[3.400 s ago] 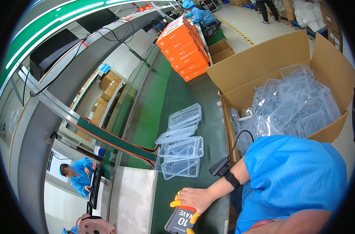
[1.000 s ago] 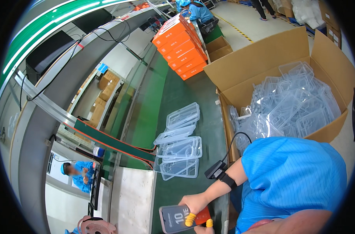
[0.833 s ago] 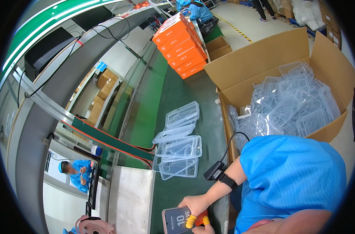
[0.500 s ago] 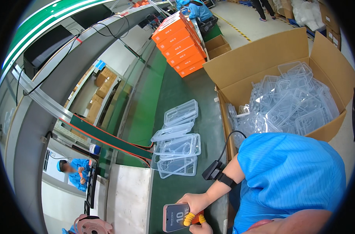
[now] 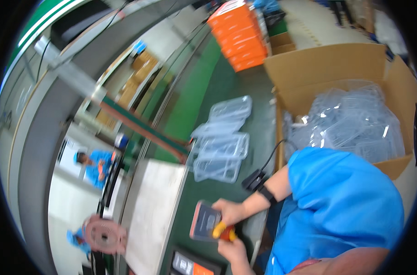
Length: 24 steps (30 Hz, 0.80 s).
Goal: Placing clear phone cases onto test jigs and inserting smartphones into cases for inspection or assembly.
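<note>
Grey phone (image 5: 205,222) over green bench (image 5: 263,123), clasped in right hand (image 5: 230,211), juts left of it, long axis left to right; left hand (image 5: 233,251) at right end, nearer box (image 5: 194,262), grip blurred.

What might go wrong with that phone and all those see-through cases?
The phone might drop if the right hand's grip loosens. The clear cases overlap loosely on the green bench, so a bump could scatter them. The black cable arches beside the cardboard box, so it might snag there.
</note>
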{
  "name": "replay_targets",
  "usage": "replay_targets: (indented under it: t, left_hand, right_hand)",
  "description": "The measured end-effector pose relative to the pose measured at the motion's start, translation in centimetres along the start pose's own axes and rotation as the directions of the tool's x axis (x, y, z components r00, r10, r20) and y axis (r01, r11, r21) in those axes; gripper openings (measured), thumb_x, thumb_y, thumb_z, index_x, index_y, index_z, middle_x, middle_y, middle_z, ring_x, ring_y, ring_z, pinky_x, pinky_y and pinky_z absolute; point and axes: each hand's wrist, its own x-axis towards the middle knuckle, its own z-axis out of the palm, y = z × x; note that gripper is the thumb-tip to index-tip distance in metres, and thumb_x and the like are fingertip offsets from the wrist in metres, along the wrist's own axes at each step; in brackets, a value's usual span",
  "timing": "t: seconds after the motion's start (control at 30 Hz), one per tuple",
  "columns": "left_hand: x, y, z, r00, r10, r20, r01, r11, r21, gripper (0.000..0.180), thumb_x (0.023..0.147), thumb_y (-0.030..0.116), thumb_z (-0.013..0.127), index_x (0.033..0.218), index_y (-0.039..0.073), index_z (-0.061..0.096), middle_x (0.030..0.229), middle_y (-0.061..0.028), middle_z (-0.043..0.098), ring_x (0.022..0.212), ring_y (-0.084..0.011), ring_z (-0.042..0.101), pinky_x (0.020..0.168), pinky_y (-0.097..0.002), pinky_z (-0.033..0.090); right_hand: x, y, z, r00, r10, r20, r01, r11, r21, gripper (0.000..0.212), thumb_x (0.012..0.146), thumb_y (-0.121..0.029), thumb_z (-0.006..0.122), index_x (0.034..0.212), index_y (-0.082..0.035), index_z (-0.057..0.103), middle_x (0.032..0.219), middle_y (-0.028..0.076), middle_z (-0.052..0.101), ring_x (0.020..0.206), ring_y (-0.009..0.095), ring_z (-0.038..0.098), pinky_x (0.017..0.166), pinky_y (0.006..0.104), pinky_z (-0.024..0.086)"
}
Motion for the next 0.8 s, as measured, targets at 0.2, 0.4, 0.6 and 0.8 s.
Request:
replay_targets:
  t: [0.2, 0.4, 0.6, 0.8]
  left_hand:
    - [-0.2, 1.3, -0.8, 0.994, -0.098, -0.039, 0.099, 0.995, 0.022, 0.021, 0.068, 0.001, 0.051, 0.089, -0.001, 0.054, 0.074, -0.0184, 0.058, 0.071, -0.0283, 0.059, 0.066, -0.0346, 0.045]
    - [-4.9, -1.9, -13.1, 0.937, -0.346, 0.043, 0.125, 0.218, -0.968, 0.039, 0.075, 0.024, 0.046, 0.098, -0.008, 0.047, 0.076, -0.0131, 0.058, 0.053, -0.0153, 0.053, 0.046, -0.0259, 0.041]
    - [-11.4, -14.7, -25.0, 0.614, -0.561, -0.555, -0.02, 0.692, -0.722, 0.022, 0.076, 0.021, 0.047, 0.085, 0.002, 0.054, 0.071, -0.0061, 0.058, 0.054, -0.0146, 0.054, 0.045, -0.0236, 0.041]
    - [-17.6, -21.6, -33.6, 0.44, -0.68, -0.587, 0.15, 0.7, -0.698, 0.018, 0.077, 0.021, 0.048, 0.081, 0.004, 0.054, 0.074, -0.0052, 0.057, 0.054, -0.0135, 0.053, 0.041, -0.0207, 0.038]
  right_hand:
    - [1.4, -1.3, -0.2, 0.979, 0.044, 0.199, -0.057, 0.996, 0.062, 0.033, 0.057, -0.015, 0.076, 0.083, -0.001, 0.061, 0.08, 0.004, 0.061, 0.074, 0.009, 0.055, 0.068, 0.0251, 0.046]
    - [4.3, -0.2, -1.7, 0.883, 0.018, 0.47, 0.111, 0.963, -0.246, 0.036, 0.077, -0.038, 0.055, 0.077, -0.002, 0.053, 0.072, 0.007, 0.054, 0.07, 0.02, 0.054, 0.063, 0.0308, 0.042]
    - [1.8, 2.6, -5.7, 0.958, 0.227, 0.174, 0.015, 0.568, -0.823, 0.032, 0.078, -0.032, 0.052, 0.069, -0.002, 0.05, 0.069, 0.013, 0.052, 0.064, 0.03, 0.05, 0.057, 0.0351, 0.039]
    - [2.1, 2.1, -2.9, 0.931, 0.169, 0.324, 0.165, 0.597, -0.786, 0.031, 0.076, -0.034, 0.054, 0.067, -0.004, 0.051, 0.064, 0.011, 0.05, 0.062, 0.028, 0.05, 0.058, 0.0346, 0.039]
